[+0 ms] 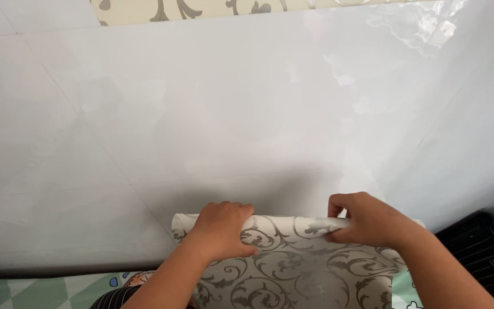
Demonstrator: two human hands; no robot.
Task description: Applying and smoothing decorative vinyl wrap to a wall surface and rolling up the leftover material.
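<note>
Light, bendy, easily creased wallpaper roll (293,252), clamped at its curled top edge under left hand (222,229) and right hand (367,220).

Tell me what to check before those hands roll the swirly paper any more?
1. Left hand on the patterned paper roll: ok, fingers curl over its top.
2. Right hand gripping the roll: ok.
3. Roll edge level from end to end: cannot tell, the hands hide much of it.
4. White sheet ahead lying flat: not ok, it ripples at the far right.
5. Black object clear of the roll: ok, apart at the right.
</note>
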